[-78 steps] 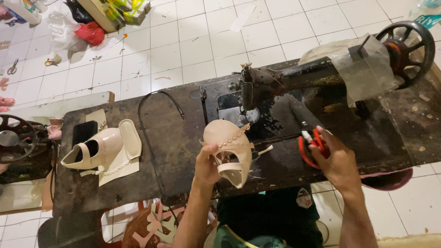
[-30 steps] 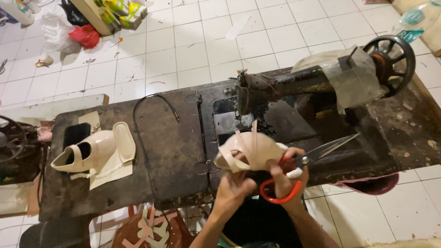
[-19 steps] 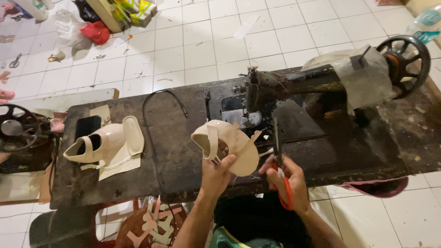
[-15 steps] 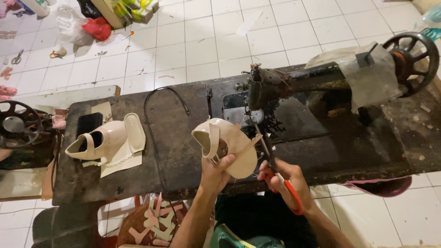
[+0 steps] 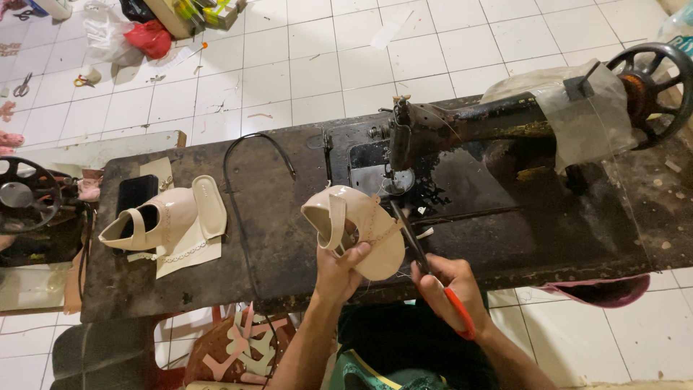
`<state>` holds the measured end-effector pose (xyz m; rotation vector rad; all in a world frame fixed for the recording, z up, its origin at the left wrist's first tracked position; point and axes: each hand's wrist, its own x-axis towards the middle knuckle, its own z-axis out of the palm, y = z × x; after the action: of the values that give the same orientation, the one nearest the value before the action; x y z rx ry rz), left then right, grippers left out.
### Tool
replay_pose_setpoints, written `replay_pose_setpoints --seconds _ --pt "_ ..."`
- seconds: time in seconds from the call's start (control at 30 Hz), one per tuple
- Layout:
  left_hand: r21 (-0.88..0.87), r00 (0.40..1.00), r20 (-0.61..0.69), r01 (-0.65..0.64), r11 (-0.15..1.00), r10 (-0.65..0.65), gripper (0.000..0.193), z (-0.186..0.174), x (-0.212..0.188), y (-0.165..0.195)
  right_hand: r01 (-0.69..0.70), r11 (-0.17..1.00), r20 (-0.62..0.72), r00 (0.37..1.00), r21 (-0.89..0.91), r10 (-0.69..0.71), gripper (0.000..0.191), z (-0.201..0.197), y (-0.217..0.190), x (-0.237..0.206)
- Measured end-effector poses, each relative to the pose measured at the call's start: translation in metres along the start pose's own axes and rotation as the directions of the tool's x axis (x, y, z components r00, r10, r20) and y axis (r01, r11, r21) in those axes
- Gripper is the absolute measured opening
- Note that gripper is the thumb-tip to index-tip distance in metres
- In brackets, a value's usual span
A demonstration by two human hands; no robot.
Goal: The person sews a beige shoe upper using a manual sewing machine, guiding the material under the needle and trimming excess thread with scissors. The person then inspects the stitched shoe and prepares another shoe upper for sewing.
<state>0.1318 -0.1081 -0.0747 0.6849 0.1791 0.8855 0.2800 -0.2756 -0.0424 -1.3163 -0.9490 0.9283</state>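
Note:
My left hand [image 5: 339, 271] holds a beige shoe upper [image 5: 355, 225] above the front edge of the dark worktable [image 5: 274, 238]. My right hand [image 5: 451, 283] grips red-handled scissors [image 5: 426, 263], their dark blades pointing up against the right side of the upper, near its thin strap. A black sewing machine [image 5: 462, 130] stands just behind them, with its handwheel [image 5: 653, 83] at the far right. Clear plastic [image 5: 570, 108] is draped over the machine's arm.
Another beige shoe upper [image 5: 148, 220] and a beige sole piece [image 5: 206, 206] lie on paper at the table's left, by a black phone [image 5: 136, 195]. A black cable [image 5: 245, 188] crosses the table. A second machine's wheel [image 5: 25, 195] sits far left. Scraps, scissors and bags litter the tiled floor [image 5: 289, 65].
The scissors, earlier lying on the table under my right hand, were picked up and swung around; their blades now meet the upper's right side. My left hand turned the upper.

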Motion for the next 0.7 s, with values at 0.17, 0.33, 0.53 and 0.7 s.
replay_pose_setpoints --seconds 0.17,0.33,0.53,0.7 --pt "-0.034 0.998 0.037 0.048 0.998 -0.046 0.064 0.012 -0.004 0.001 0.067 0.996 -0.118 0.991 0.056 -0.06 0.045 0.0 -0.01 0.007" --pt "-0.05 0.993 0.074 0.1 0.994 -0.096 0.065 0.023 -0.008 -0.006 0.231 0.969 -0.147 0.965 0.091 -0.216 0.029 -0.008 -0.025 0.029" --pt "-0.049 0.992 0.072 0.108 0.993 -0.104 0.067 0.018 -0.012 -0.01 0.227 0.846 -0.174 0.971 0.482 -0.161 0.023 -0.014 -0.02 0.041" --pt "-0.113 0.991 -0.133 -0.014 0.994 -0.001 0.069 0.018 -0.005 -0.019 0.315 0.905 -0.343 0.915 0.285 -0.21 0.03 -0.013 -0.011 0.04"
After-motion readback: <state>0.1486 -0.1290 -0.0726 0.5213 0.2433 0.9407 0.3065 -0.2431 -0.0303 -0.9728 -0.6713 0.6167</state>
